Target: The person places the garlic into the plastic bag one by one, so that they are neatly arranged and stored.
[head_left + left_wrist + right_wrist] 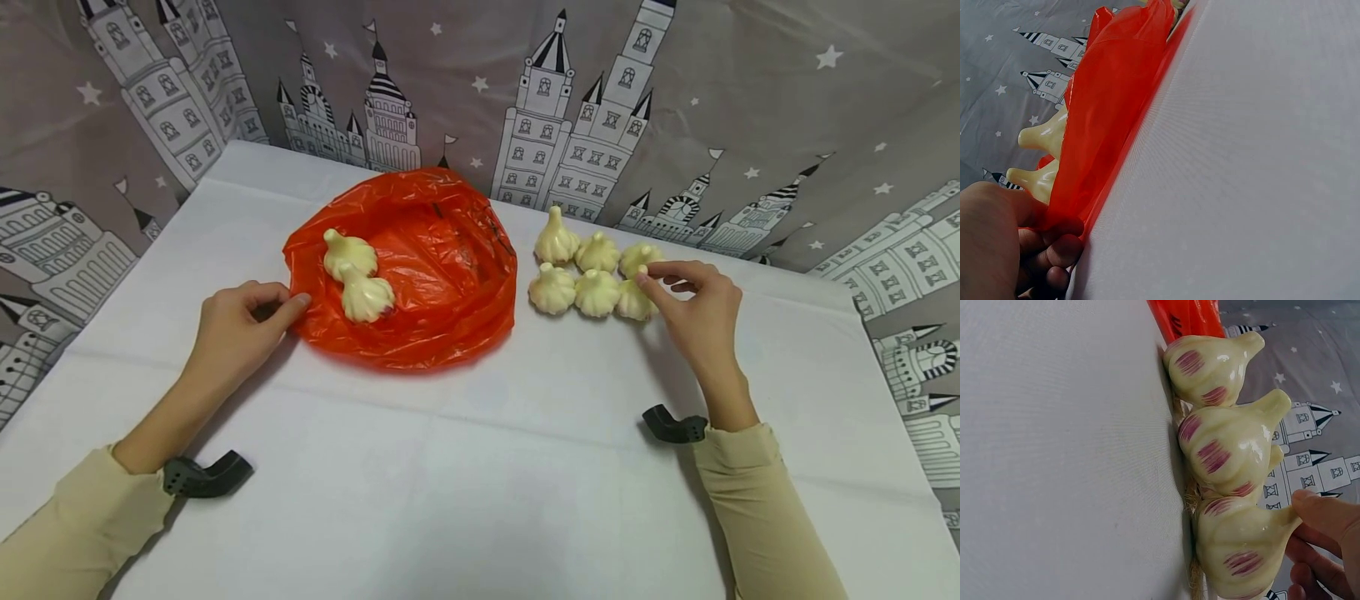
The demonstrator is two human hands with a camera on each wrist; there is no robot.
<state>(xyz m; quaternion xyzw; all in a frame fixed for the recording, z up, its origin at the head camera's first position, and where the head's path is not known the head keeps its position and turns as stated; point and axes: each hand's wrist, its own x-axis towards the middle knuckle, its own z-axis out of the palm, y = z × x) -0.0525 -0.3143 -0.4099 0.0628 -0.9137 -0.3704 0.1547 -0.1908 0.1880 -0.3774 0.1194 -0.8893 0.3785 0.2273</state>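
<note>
An opened red plastic bag (442, 275) lies left of centre, with two garlic bulbs (351, 254) resting inside near its left edge. My left hand (243, 321) pinches the bag's left rim between thumb and fingers; the left wrist view shows the red film (1100, 119) between them. To the right of the bag, several garlic bulbs (553, 288) stand in two rows. My right hand (701, 308) pinches the stem of the front right garlic bulb (636, 302). In the right wrist view that garlic bulb (1241, 550), cream with purple streaks, stands beside its neighbours.
A white cloth (450, 483) covers the table. Behind it hangs a grey curtain (442, 83) printed with castles and stars. A dark wrist camera (208, 475) sits on the left wrist and another dark wrist camera (673, 425) on the right.
</note>
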